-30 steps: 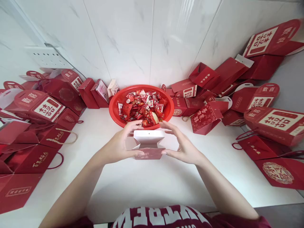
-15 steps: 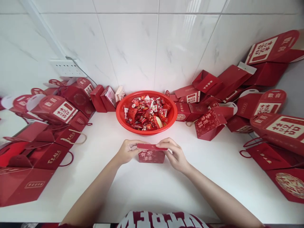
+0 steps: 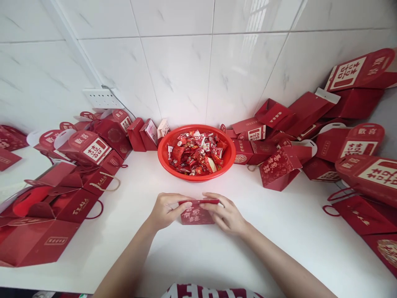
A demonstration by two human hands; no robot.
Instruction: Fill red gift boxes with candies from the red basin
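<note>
A small red gift box (image 3: 197, 215) with pale lettering stands on the white counter (image 3: 198, 256) just in front of me. My left hand (image 3: 166, 209) grips its left side, fingers curled over the lid's edge. My right hand (image 3: 225, 214) holds the right side, fingers pressed along the closed lid. Behind the box sits a round red basket (image 3: 163, 153) filled with wrapped red candies (image 3: 195, 152).
Red gift bags and boxes lie piled along the left side (image 3: 65, 194) and the right side (image 3: 310, 140) of the counter, against the white tiled wall. A white socket strip (image 3: 101, 97) is fixed to the wall at the left.
The box's white-lined flap, open a second ago, is now folded shut. Both hands lowered the box onto the counter and closed around its top. The camera tilted up slightly.
</note>
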